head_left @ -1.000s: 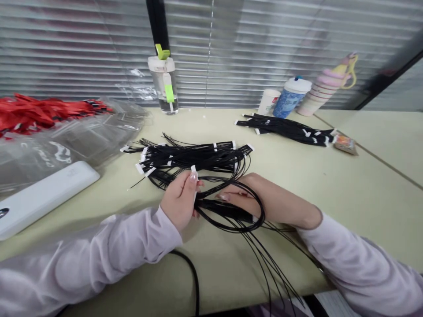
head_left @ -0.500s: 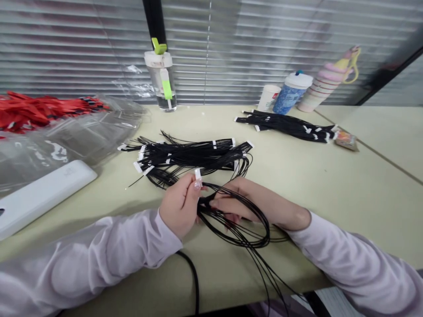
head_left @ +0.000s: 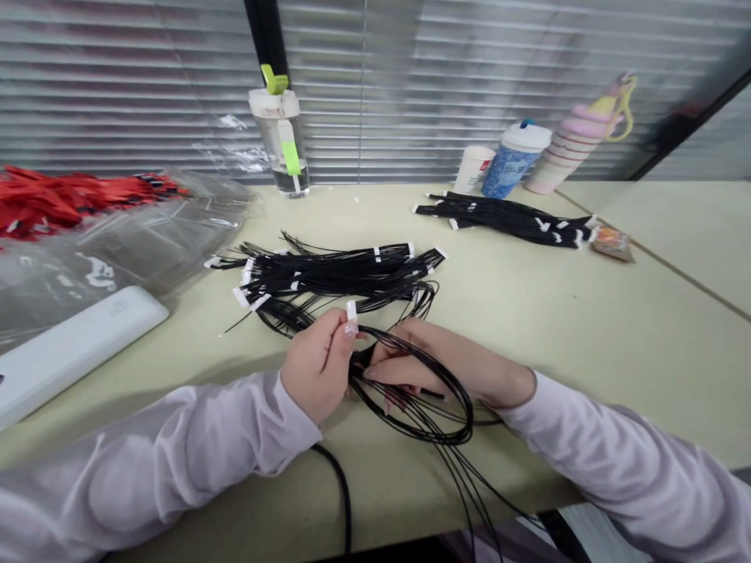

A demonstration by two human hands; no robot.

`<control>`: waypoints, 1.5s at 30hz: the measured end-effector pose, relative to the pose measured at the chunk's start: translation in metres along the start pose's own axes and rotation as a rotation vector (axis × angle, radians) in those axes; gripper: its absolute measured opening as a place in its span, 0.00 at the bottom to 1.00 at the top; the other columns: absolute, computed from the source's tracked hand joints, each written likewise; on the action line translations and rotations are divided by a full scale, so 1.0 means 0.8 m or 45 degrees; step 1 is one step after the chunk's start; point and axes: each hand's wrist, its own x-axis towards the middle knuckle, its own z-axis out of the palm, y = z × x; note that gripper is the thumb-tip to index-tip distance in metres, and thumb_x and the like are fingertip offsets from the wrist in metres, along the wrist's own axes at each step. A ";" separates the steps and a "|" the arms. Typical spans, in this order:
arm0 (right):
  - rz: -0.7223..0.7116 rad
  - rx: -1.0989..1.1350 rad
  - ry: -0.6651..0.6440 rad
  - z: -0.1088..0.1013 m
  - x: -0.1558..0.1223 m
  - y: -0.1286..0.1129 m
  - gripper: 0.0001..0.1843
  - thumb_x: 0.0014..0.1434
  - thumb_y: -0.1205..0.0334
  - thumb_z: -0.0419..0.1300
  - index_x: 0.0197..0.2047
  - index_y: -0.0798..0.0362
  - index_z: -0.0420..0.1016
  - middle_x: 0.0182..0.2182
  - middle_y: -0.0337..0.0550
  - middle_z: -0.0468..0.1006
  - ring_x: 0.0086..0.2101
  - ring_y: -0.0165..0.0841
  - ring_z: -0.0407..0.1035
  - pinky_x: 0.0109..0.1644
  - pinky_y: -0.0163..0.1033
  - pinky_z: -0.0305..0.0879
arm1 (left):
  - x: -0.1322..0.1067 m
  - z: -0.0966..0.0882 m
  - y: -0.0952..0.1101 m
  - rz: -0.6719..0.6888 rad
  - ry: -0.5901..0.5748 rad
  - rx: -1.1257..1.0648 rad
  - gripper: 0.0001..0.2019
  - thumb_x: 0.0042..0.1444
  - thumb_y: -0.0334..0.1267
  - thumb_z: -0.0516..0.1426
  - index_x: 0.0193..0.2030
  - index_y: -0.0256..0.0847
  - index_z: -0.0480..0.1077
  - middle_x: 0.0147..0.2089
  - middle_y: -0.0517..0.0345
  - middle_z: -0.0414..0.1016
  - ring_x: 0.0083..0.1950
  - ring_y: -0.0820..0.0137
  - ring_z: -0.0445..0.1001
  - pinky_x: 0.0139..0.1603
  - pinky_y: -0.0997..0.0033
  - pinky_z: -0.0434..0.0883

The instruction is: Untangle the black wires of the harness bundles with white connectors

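No text can be read in this view. The white rounded device (head_left: 76, 352) carries a faint embossed mark (head_left: 119, 306), the paper cup (head_left: 471, 169) a small red logo (head_left: 484, 164), and the clear plastic bag (head_left: 176, 227) white printing (head_left: 97, 274); all three are too small or blurred to resolve. The green strip (head_left: 290, 148) on the bottle and the white connector (head_left: 350, 317) show no legible characters.

Two hands (head_left: 320, 367), three wire bundles (head_left: 334, 275) — four drink containers (head_left: 280, 141)
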 end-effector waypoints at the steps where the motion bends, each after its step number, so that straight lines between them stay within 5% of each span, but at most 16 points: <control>1: -0.027 0.035 0.027 0.001 0.000 0.001 0.13 0.55 0.62 0.52 0.23 0.58 0.69 0.20 0.37 0.72 0.21 0.23 0.64 0.26 0.27 0.59 | 0.000 0.000 0.000 -0.007 0.009 -0.003 0.12 0.60 0.38 0.44 0.30 0.40 0.62 0.23 0.63 0.68 0.24 0.74 0.68 0.28 0.75 0.64; 11: 0.093 0.016 -0.033 -0.001 0.000 -0.001 0.14 0.55 0.58 0.52 0.26 0.58 0.73 0.22 0.41 0.75 0.22 0.25 0.65 0.26 0.29 0.61 | -0.001 -0.001 0.002 -0.007 -0.018 0.008 0.12 0.60 0.38 0.44 0.29 0.40 0.62 0.23 0.63 0.68 0.24 0.75 0.67 0.27 0.75 0.64; 20: -0.084 -0.226 0.126 0.004 -0.002 -0.005 0.13 0.57 0.63 0.48 0.24 0.56 0.66 0.21 0.37 0.73 0.22 0.25 0.66 0.27 0.30 0.62 | 0.003 -0.002 0.004 -0.056 -0.058 -0.022 0.14 0.61 0.41 0.42 0.29 0.40 0.63 0.23 0.61 0.68 0.26 0.73 0.68 0.27 0.75 0.65; 32: -0.095 -0.418 0.110 0.005 0.001 -0.003 0.12 0.55 0.64 0.49 0.22 0.56 0.63 0.18 0.34 0.65 0.20 0.21 0.55 0.24 0.29 0.53 | 0.000 -0.002 0.002 -0.047 -0.052 -0.034 0.13 0.61 0.40 0.43 0.30 0.40 0.64 0.23 0.63 0.67 0.24 0.75 0.65 0.26 0.76 0.62; 36: -0.169 -0.691 0.305 0.013 0.002 -0.001 0.09 0.49 0.70 0.50 0.19 0.55 0.59 0.15 0.32 0.58 0.19 0.21 0.49 0.23 0.31 0.49 | 0.001 -0.001 0.003 -0.075 -0.071 -0.033 0.15 0.61 0.40 0.43 0.30 0.40 0.65 0.21 0.63 0.64 0.23 0.75 0.64 0.25 0.75 0.62; 42: -0.106 -1.284 0.490 -0.003 -0.015 -0.007 0.09 0.51 0.66 0.51 0.21 0.54 0.66 0.20 0.39 0.69 0.22 0.26 0.58 0.27 0.35 0.51 | 0.003 0.001 0.002 -0.164 -0.058 -0.095 0.16 0.61 0.43 0.43 0.30 0.39 0.66 0.23 0.61 0.66 0.23 0.75 0.65 0.22 0.76 0.62; 45: 0.046 -1.466 0.911 -0.032 -0.037 -0.015 0.08 0.50 0.64 0.53 0.22 0.53 0.71 0.16 0.39 0.68 0.19 0.27 0.57 0.26 0.36 0.50 | 0.005 0.005 -0.001 -0.318 -0.001 -0.221 0.17 0.60 0.45 0.43 0.30 0.39 0.66 0.23 0.61 0.67 0.19 0.76 0.63 0.18 0.76 0.61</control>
